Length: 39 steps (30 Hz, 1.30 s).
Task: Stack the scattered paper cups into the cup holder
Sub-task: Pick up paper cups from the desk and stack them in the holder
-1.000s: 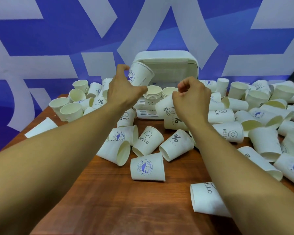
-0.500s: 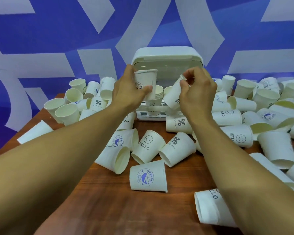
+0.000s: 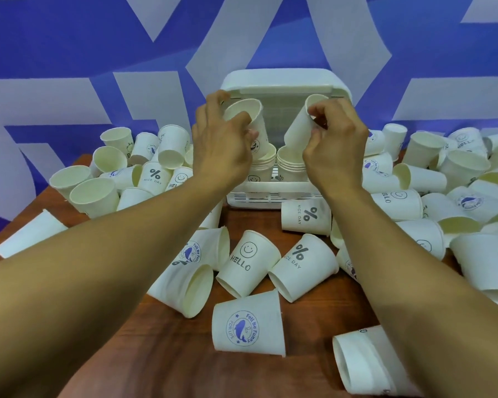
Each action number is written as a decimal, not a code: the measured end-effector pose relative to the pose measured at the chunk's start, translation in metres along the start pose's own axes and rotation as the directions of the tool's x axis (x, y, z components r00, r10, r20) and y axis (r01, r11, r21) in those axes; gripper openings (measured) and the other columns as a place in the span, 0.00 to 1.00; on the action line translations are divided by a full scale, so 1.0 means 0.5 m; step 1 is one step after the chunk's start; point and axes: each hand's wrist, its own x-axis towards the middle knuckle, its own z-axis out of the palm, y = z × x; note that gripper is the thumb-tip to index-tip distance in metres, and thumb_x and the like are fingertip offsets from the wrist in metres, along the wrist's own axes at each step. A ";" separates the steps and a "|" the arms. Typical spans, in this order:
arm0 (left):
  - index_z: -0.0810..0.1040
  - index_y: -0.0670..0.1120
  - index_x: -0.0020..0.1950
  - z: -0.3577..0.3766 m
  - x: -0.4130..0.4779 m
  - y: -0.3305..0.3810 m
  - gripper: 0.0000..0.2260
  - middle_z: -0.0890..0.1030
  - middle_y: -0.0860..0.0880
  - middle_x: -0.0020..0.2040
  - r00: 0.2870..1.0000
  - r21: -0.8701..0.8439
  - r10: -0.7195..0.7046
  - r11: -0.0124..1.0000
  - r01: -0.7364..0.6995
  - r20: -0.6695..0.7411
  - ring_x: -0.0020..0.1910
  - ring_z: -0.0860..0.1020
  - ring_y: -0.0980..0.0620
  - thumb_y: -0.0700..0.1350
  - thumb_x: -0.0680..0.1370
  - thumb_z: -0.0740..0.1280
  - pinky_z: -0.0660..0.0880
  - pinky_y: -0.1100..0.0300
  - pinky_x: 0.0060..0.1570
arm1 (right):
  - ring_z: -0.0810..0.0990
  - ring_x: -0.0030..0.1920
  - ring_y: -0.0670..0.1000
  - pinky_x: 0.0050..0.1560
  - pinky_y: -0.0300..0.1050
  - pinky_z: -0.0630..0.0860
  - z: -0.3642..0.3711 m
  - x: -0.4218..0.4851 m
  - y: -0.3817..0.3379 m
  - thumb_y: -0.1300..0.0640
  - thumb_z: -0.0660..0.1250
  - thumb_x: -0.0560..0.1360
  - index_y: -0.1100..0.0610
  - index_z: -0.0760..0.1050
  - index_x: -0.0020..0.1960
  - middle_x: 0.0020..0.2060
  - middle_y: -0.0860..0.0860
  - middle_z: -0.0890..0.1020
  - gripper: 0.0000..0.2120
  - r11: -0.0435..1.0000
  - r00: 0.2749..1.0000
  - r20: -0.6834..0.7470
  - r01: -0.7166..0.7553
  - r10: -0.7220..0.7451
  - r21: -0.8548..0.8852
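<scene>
Paper cups [image 3: 248,323] are strewn across the wooden table [image 3: 156,357], some upright and many on their sides, heaped thickest at the far left and far right. At the far middle, the white cup holder [image 3: 285,80] is stood open against the blue-and-white wall [image 3: 69,53]. Two short stacks are seated inside it, the left stack [image 3: 263,165] beside the right stack [image 3: 289,165]. A left-hand cup [image 3: 246,114] is gripped by the left hand [image 3: 222,150] and tilted over the left stack. A right-hand cup [image 3: 298,126] is pinched between fingers and thumb of the right hand [image 3: 337,150], slanted over the right stack.
</scene>
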 end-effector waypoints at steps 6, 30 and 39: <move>0.82 0.48 0.55 0.004 0.010 0.001 0.10 0.77 0.48 0.59 0.992 0.108 0.123 0.987 -0.120 -0.019 0.61 0.70 0.44 0.51 0.79 0.65 0.65 0.49 0.56 | 0.80 0.51 0.55 0.53 0.49 0.78 0.018 0.011 0.014 0.70 0.67 0.69 0.60 0.81 0.53 0.52 0.55 0.82 0.14 0.999 0.994 0.108 0.013 -0.009 -0.041; 0.79 0.51 0.54 0.068 0.009 -0.013 0.09 0.81 0.44 0.44 0.922 0.150 0.224 0.948 -0.281 0.315 0.48 0.76 0.40 0.43 0.78 0.61 0.66 0.52 0.53 | 0.82 0.52 0.54 0.58 0.49 0.77 0.085 0.006 0.058 0.61 0.64 0.74 0.51 0.83 0.53 0.51 0.51 0.85 0.13 0.975 0.891 0.446 0.014 0.089 -0.222; 0.71 0.46 0.64 0.079 -0.005 -0.017 0.17 0.78 0.42 0.57 0.817 0.174 0.213 0.919 -0.353 0.536 0.58 0.73 0.41 0.53 0.83 0.51 0.68 0.42 0.58 | 0.81 0.55 0.52 0.57 0.49 0.78 0.088 0.008 0.057 0.61 0.67 0.74 0.53 0.84 0.54 0.50 0.51 0.85 0.12 0.983 0.877 0.466 -0.033 0.116 -0.183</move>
